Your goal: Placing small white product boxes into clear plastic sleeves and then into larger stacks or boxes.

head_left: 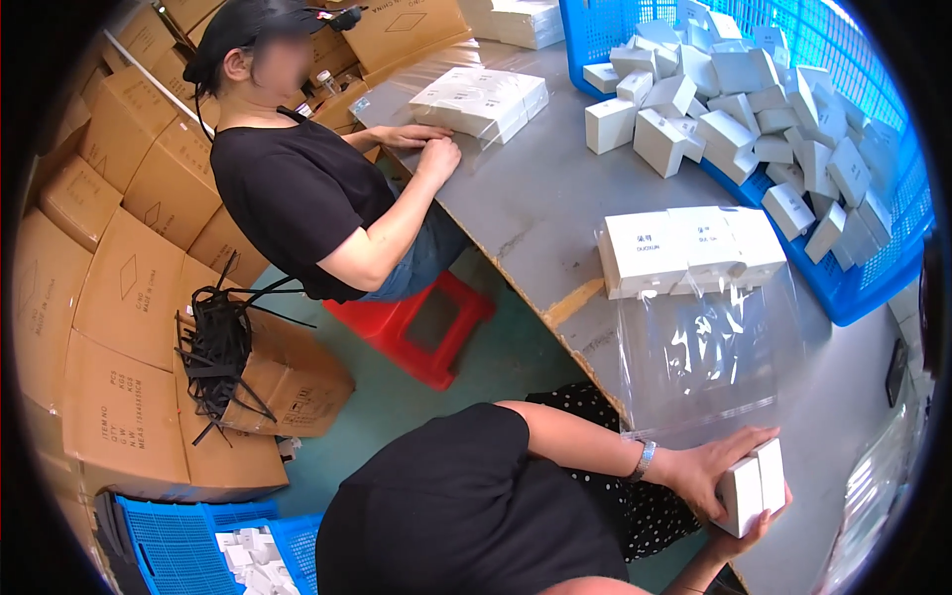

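Two small white cartons (754, 486) are gripped side by side at the edge of the grey tabletop (516, 203), between the left hand (702, 472), spread wide, and the partly curled right hand (749, 541). Faces are best kept flush by light, even pressure. Undersides and some fingers are hidden.
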### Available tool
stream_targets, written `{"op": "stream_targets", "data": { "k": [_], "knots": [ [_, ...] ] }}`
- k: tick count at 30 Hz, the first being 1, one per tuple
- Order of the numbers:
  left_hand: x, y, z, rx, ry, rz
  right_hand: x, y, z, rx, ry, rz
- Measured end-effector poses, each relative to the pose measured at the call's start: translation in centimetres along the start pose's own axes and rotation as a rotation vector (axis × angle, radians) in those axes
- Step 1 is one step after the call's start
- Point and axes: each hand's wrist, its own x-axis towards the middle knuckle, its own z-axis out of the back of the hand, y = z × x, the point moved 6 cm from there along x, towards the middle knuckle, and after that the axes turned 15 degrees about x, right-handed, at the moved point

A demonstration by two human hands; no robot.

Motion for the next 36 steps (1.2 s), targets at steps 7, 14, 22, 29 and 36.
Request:
{"op": "stream_targets", "data": {
  "k": [7, 14, 22, 29, 36],
  "knots": [
    [-0.4, -2.4, 0.3, 0.025, -0.140, -0.055, -0.3, 1.2, 0.1, -0.033, 0.067, 0.025],
    [0.4, -6.5, 2.8, 0.142, -0.295, -0.342, -1.6, 5.1, -3.5, -0.120, 0.291, -0.211],
    [-0.9, -7.6, 3.0, 0.128, -0.007, -0.219, -0.6, 8.7, -3.8, -0.696, 0.377, 0.365],
    [-1.0, -7.7, 11.7, 0.898, 0.031, -0.003, 2.3, 5.4, -1.4, -1.209, 0.185, 0.473],
    [0.4, -2.5, 14.9, 1.381, -0.001, 0.169, 2.7, 4.1, -4.3, -0.898, 0.368, 0.365]
  ]
}}
